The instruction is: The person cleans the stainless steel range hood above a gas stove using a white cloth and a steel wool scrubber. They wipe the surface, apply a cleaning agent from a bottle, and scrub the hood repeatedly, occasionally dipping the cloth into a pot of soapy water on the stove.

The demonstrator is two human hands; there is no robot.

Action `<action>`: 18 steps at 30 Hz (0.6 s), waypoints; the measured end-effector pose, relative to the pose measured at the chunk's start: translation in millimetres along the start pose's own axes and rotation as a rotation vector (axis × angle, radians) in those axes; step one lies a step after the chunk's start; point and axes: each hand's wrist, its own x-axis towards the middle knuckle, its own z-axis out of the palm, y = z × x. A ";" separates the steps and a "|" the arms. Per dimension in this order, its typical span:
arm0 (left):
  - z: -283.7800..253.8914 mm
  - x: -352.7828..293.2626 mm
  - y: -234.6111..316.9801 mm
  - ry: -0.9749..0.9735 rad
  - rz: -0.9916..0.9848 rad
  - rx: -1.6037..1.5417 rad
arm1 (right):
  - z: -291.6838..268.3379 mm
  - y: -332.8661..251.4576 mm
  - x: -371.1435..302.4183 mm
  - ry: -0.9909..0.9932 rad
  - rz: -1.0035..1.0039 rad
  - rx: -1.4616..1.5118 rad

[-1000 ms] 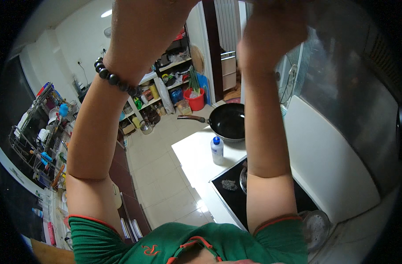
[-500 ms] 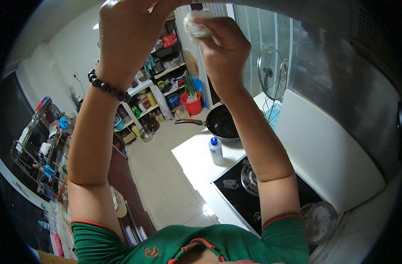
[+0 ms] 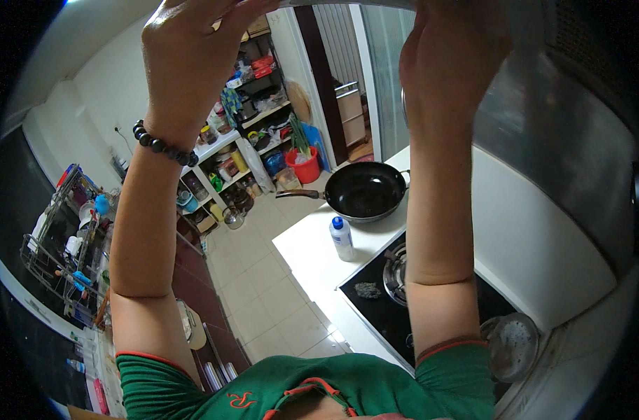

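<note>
Both my arms are raised toward the top of the head view. My left hand (image 3: 192, 66), with a dark bead bracelet (image 3: 162, 145) at its wrist, is at the upper left with its fingers bent together. The picture's edge cuts off the fingertips and whatever they grip. My right hand (image 3: 451, 63) reaches up at the upper right, its back toward me, close under a grey metal edge (image 3: 375, 3) like a range hood's. Its fingers are hidden, and no white wad shows there.
Below my right arm, a black wok (image 3: 365, 190) and a blue-capped white bottle (image 3: 342, 239) stand on the white counter (image 3: 302, 245) beside a black gas hob (image 3: 372, 308). Packed shelves (image 3: 267, 115) and a red bucket (image 3: 304, 166) stand beyond. At left is a wire dish rack (image 3: 60, 245).
My right hand, which held a crumpled white wad, has moved right and up; the wad has gone out of sight. More of the wok shows now. My left hand has shifted slightly left.
</note>
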 end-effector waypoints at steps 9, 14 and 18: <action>-9.5 4.3 -11.9 -0.132 0.100 0.358 | -10.3 68.0 -49.9 -0.101 0.237 -0.007; -7.0 -6.4 -26.8 -0.072 0.143 0.199 | 11.5 -5.7 -5.8 0.019 0.097 0.137; 2.5 1.1 -16.4 -0.048 0.080 0.142 | -3.9 75.8 -46.8 -0.153 -0.188 -0.240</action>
